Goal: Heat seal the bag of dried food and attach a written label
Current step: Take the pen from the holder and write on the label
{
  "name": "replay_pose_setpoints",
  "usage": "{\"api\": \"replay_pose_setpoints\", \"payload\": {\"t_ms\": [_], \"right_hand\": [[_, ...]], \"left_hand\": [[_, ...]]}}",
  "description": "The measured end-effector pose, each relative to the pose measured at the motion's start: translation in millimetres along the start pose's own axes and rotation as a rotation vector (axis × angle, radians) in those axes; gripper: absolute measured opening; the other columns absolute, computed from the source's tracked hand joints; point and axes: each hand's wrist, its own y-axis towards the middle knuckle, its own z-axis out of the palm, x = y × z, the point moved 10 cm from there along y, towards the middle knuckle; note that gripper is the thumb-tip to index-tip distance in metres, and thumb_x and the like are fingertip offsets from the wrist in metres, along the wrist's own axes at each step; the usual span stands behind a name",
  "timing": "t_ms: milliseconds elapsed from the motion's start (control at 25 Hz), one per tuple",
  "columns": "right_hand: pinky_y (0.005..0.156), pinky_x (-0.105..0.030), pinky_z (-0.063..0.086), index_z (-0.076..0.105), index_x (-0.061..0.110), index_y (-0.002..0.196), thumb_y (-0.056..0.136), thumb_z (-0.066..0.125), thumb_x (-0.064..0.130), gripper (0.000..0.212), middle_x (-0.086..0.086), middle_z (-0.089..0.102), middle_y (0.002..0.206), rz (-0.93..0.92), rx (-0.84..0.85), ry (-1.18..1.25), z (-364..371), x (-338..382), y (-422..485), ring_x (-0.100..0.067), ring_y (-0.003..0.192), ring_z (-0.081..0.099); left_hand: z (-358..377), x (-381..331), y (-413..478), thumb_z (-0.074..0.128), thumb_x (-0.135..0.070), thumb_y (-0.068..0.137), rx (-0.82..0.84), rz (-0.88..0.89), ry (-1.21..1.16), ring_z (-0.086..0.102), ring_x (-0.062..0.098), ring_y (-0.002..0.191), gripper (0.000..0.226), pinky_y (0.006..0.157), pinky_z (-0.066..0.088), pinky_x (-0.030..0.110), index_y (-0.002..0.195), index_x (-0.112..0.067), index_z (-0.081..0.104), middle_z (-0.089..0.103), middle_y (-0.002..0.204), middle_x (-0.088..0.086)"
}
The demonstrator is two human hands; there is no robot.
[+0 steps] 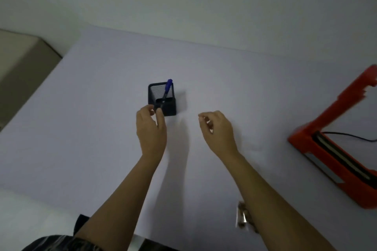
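Note:
A black mesh pen holder (170, 108) stands in the middle of the white table (102, 128). A pen with a blue cap (168, 85) leans across it, cap tilted away from me. My left hand (151, 130) pinches the pen's dark lower end with thumb and forefinger at the holder's near wall. My right hand (219, 128) hovers to the right of the holder, fingers loosely curled and apart, holding nothing I can see. A clear bag of dried food (241, 218) lies near the front edge, mostly hidden by my right forearm. The red heat sealer (306, 134) sits at the right with its arm raised.
A black cord (350, 135) runs right from behind the sealer. A beige cabinet (22, 63) stands beyond the table's left edge. A pale wall rises behind the table's far edge. Dark clothing (61, 243) shows at the bottom.

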Motion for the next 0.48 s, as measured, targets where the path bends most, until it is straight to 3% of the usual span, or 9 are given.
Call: {"api": "replay_pose_setpoints", "payload": {"t_ms": [80,200,240,320,480], "right_hand": [[0.073,-0.023,0.049,0.067,0.011,0.104,0.092,0.052,0.018,0.02,-0.009,0.063,0.097,-0.014,-0.041,0.002,22,21,52,-0.007,0.075,0.053],[0.088,-0.032,0.05,0.061,0.011,0.117,0.093,0.05,0.03,0.032,-0.011,0.062,0.116,0.05,-0.03,0.012,58,36,110,-0.016,0.095,0.059],[0.094,-0.035,0.047,0.058,0.012,0.121,0.093,0.05,0.034,0.036,-0.011,0.061,0.121,0.073,0.011,-0.003,72,36,122,-0.019,0.105,0.058],[0.1,-0.034,0.043,0.059,0.012,0.12,0.091,0.054,0.036,0.038,-0.008,0.062,0.123,0.107,0.096,-0.03,95,29,133,-0.021,0.115,0.055],[0.094,-0.027,0.046,0.066,0.014,0.112,0.087,0.062,0.03,0.03,-0.005,0.07,0.109,0.099,0.041,0.01,94,23,129,-0.017,0.105,0.061]], "left_hand": [[-5,18,46,0.041,-0.024,0.097,0.035,-0.011,0.027,0.052,0.026,0.109,0.036,0.092,0.045,0.035,0.126,-0.005,0.045,0.053,0.123,0.013],[26,47,94,0.032,-0.03,0.099,0.27,-0.095,0.054,0.043,0.029,0.127,0.046,0.105,0.036,0.037,0.136,-0.002,0.035,0.045,0.139,0.016],[39,52,98,0.028,-0.033,0.1,0.36,-0.112,0.038,0.045,0.031,0.125,0.047,0.102,0.038,0.035,0.134,-0.002,0.038,0.049,0.136,0.017],[56,57,94,0.021,-0.035,0.1,0.505,-0.164,-0.034,0.055,0.027,0.105,0.046,0.079,0.04,0.026,0.123,-0.004,0.048,0.058,0.112,0.009],[63,63,87,0.018,-0.034,0.101,0.525,-0.213,-0.082,0.051,0.021,0.085,0.049,0.07,0.036,0.026,0.112,-0.004,0.055,0.057,0.097,0.009]]}}
